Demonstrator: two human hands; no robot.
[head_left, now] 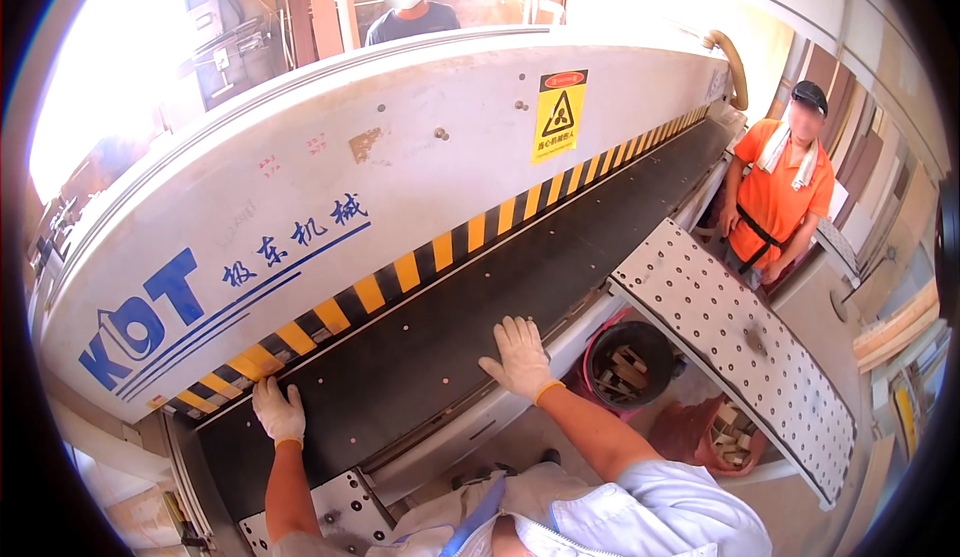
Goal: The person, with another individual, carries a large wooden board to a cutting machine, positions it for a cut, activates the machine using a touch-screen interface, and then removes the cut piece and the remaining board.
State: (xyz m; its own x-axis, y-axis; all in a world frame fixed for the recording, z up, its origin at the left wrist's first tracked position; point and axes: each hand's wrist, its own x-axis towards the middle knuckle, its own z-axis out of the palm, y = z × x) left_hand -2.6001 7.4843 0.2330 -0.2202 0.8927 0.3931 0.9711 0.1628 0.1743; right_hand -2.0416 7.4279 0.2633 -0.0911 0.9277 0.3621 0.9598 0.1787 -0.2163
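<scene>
A long white panel machine has a yellow-and-black striped band low along its beam, above a long black bed. My left hand, in a pale glove, rests at the left part of the bed with fingertips up by the striped band, fingers apart and nothing visible in it. My right hand, also gloved, lies open with spread fingers on the black bed near its front edge, holding nothing.
A perforated side table juts out at right, beside a black bucket and red container of offcuts. A person in orange stands at right; another person is behind the machine. A second perforated support sits at lower left.
</scene>
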